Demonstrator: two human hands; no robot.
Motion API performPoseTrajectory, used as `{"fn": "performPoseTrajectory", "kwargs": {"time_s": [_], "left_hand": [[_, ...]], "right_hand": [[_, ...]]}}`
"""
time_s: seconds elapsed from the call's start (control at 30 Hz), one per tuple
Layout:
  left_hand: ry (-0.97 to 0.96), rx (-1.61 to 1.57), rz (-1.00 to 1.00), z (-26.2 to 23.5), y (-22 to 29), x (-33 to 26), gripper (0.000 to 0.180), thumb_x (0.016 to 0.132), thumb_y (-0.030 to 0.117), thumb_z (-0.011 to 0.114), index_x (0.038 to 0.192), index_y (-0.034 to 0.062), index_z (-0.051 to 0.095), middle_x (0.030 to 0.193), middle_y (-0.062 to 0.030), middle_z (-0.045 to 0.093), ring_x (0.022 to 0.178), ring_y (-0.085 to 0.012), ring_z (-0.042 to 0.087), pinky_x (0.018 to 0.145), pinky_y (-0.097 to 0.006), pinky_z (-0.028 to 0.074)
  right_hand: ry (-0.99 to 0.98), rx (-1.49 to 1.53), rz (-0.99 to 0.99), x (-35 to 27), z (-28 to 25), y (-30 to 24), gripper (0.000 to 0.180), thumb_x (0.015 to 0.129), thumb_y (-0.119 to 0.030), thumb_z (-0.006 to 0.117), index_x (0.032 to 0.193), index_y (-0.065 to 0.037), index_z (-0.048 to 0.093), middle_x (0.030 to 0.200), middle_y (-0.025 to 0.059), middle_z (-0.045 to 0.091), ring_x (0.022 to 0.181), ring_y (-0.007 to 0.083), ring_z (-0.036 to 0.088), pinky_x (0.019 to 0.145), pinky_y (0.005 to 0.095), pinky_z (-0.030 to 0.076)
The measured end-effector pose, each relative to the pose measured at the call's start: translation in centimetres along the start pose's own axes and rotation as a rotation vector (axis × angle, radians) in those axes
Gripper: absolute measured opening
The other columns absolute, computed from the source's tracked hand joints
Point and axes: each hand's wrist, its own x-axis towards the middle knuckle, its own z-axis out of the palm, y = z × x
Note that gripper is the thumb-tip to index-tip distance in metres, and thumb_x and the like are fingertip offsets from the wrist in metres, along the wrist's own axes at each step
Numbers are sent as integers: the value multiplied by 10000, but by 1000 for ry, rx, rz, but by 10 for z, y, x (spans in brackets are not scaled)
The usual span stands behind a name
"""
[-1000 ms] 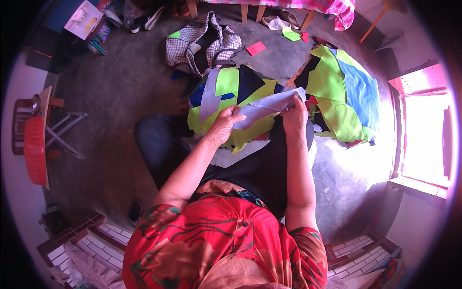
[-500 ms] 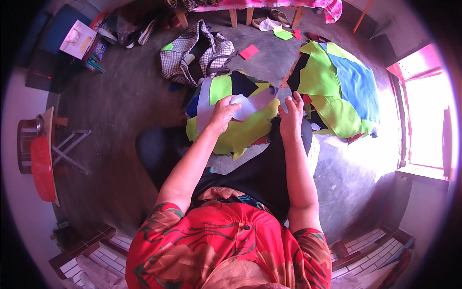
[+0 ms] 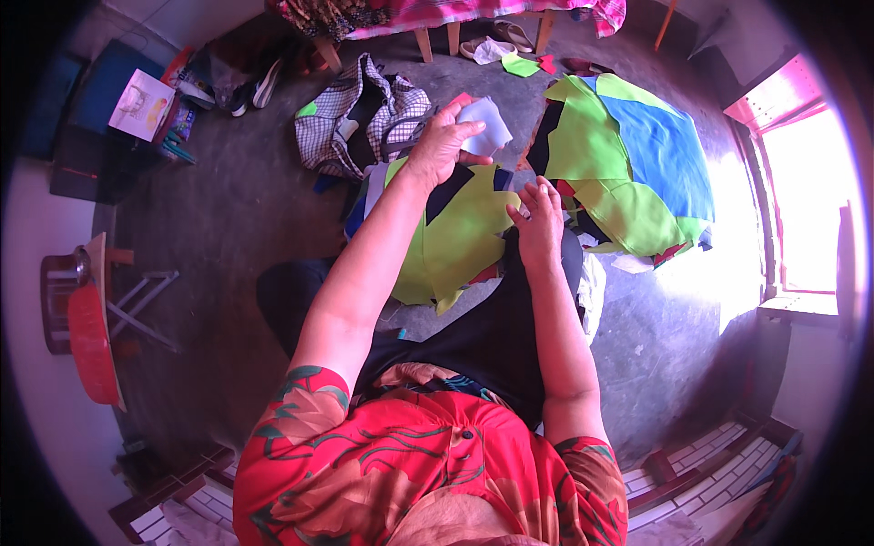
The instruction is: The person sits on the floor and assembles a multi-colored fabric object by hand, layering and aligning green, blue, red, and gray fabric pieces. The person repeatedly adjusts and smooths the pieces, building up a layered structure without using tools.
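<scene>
Head view: the grey concrete floor (image 3: 228, 209) spreads around the seated person, and on it to the right lies a big spread of lime-green and blue felt sheets (image 3: 628, 155), in about the same place as before. In front of the knees, a smaller pile of lime-green and dark felt pieces (image 3: 460, 241) lies across the black-clad lap and the floor. Beyond it sits a black-and-white checked cloth bag (image 3: 350, 127), open on the floor.

The left hand (image 3: 437, 146) is now stretched far forward, above the pile and near the bag; half a second ago it was down close to the lap beside the other hand. Its fingers are closed around a small pale blue-white piece of cloth (image 3: 484, 126), held in the air, lifted away from the pile.

The right hand (image 3: 539, 218) rests on the lap at the pile's edge, fingers loosely spread and holding nothing, no longer touching the pale piece.
</scene>
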Motion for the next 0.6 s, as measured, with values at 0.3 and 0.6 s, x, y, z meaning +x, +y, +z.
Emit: {"fn": "performPoseTrajectory", "kwargs": {"time_s": [0.3, 0.6], "left_hand": [[402, 152, -217, -56, -107, -10, 426, 885, 61, 517, 1303, 95, 442, 1074, -79, 592, 895, -235, 625, 670, -427, 596], [448, 167, -294, -58, -147, -53, 310, 872, 47, 512, 1181, 75, 514, 1045, -73, 590, 871, -214, 618, 590, -352, 598]], "right_hand": [[-42, 37, 39, 8, -10, -4, 308, 964, -290, 497, 1207, -101, 474, 1079, 42, 527, 936, 123, 526, 755, 325, 487], [-51, 5, 20, 0, -10, -2, 271, 966, -286, 494, 1164, -101, 495, 1009, 35, 590, 865, 110, 551, 729, 306, 479]]}}
